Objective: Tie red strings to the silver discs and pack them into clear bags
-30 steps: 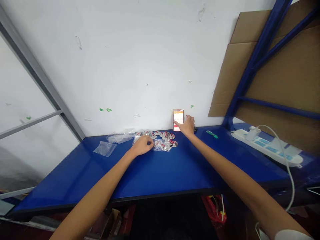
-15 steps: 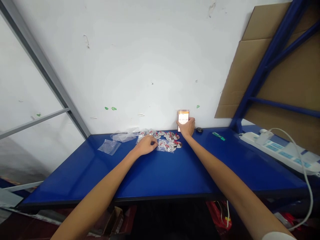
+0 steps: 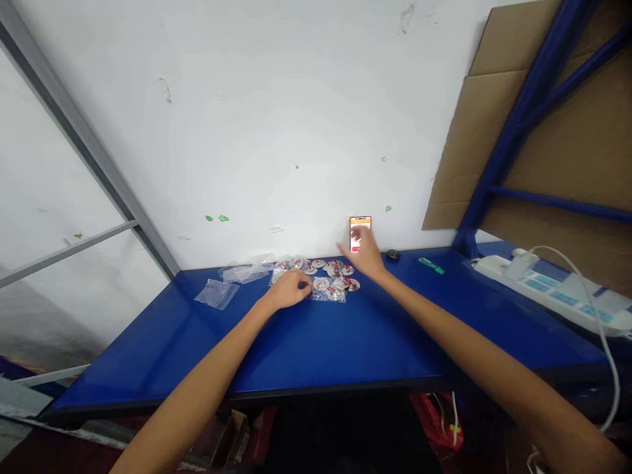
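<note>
My left hand (image 3: 289, 289) rests on the blue table with its fingers curled and pinched at the left edge of a small clear plastic bag (image 3: 328, 297). Round silvery discs with red marks lie in and around that bag; a cluster of discs (image 3: 318, 263) spreads behind it. In front of a phone (image 3: 367, 222) leaning upright against the wall is my right hand (image 3: 366, 253), its thumb stretched out and the other fingers smeared by motion. It covers part of the lit orange, white and red screen and grips nothing that I can see.
Clear plastic bags (image 3: 216, 293) lie flat at the left of the table (image 3: 316, 349). Right of the phone are a small black round object (image 3: 393, 255) and a green item (image 3: 431, 265). A white power strip (image 3: 553, 293) with a cable lies at the right, near a blue frame (image 3: 513, 141).
My right hand has let go of the phone's sides and moved in front of its screen, with its thumb now spread. My left hand has stayed by the bag. The view has shifted slightly.
</note>
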Tool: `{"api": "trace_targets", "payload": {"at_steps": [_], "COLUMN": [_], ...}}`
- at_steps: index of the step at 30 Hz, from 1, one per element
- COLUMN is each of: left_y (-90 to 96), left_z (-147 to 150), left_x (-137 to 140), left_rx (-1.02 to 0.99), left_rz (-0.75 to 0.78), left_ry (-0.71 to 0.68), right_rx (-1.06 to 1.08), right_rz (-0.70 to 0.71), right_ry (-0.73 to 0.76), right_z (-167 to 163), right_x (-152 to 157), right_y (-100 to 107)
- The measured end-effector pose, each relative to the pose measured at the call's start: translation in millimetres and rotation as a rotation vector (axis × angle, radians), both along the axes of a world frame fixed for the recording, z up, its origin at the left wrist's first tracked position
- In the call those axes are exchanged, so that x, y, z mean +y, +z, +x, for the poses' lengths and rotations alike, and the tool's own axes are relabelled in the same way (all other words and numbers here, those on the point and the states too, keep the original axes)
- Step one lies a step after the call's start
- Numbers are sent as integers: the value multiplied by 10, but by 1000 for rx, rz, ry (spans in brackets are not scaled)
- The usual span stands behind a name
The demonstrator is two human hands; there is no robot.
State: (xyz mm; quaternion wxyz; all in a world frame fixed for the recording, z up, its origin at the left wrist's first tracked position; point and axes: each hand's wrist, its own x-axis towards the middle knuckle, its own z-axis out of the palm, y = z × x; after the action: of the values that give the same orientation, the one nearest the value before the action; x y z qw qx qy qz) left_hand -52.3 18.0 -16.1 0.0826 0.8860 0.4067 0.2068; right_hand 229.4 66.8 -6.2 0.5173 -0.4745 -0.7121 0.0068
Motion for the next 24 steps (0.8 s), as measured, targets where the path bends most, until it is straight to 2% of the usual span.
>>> {"api": "trace_targets", "payload": {"at_steps": [2,4,6,11,16,18,24], "left_y": [5,1,-6,-8,-17,-43,-185], "left_z": [13,22,24,19,-18,-41,-21], "left_x": [-13,-16,-11,15,63,89,140], "left_rx": [-4,-14,-26,-82,-188,-187,-88], "left_rz": [-5,-9,-15,-41,-25,1,70], "left_ry": [-12,-16,-11,9,173,193,-42], "right_rx": [-215,-391,-526,-573,-539,-531,-485], "right_rz": [-107,-170,-195,-201,-188,-198,-287], "right_ry": [338,491,558,585,545,547,568], "right_z": [-71,-149,-210,-223,-150,-128,-45], "right_x": [-250,-433,-518,-475,-465,-472,-433], "right_y": [-26,-95,-167,-252,-242,-224,-193]}}
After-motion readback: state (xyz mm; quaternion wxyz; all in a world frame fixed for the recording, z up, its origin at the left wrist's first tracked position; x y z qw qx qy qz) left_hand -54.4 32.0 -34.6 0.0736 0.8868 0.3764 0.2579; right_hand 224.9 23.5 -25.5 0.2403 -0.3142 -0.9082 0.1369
